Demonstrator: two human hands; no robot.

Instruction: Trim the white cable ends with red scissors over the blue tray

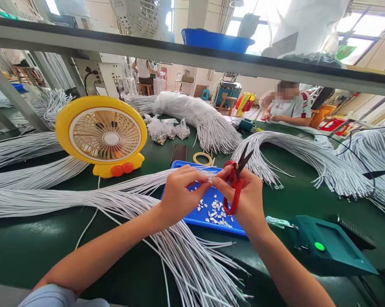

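Note:
My left hand (182, 194) is closed in a pinch on the end of a white cable, over a blue tray (216, 227). Red-handled scissors (231, 200) hang in my right hand (251, 200), dark blades pointing up and away. The thumb and forefinger of that hand meet the left fingertips at the cable end; the tiny part between them is hidden. Small white pieces (217, 209) lie scattered in the tray. A thick bundle of white cables (182, 243) runs from the left and fans out under my left forearm.
A yellow fan (133, 123) stands left. Behind the tray are a tape roll (202, 159), a dark phone (179, 153) and small bags (167, 130). A green device (329, 247) sits right. More cable bundles (275, 145) lie beyond. A shelf bar (167, 47) crosses above; another person (290, 106) sits opposite.

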